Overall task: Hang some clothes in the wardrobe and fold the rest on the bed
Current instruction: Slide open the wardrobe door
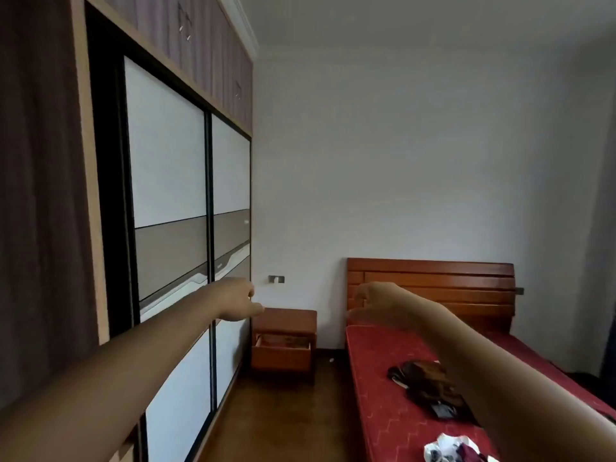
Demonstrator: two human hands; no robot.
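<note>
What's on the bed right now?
On the bed: a dark brown garment and a white-and-maroon heap at the frame's bottom edge. The right forearm covers part of the garment.

Wardrobe (166, 195) runs down the left wall, tall, with sliding doors (230, 168) in white and taupe panels framed in black, and there's a dark gap at its near end. Over on the right, the bed (383, 405) shows a red patterned cover, with its reddish wooden headboard (430, 278) against the far wall. A dark brown-and-black garment (430, 385) lies crumpled mid-bed. Nearer, at the bottom edge, white and maroon clothes (450, 450) sit bunched in a heap.
</note>
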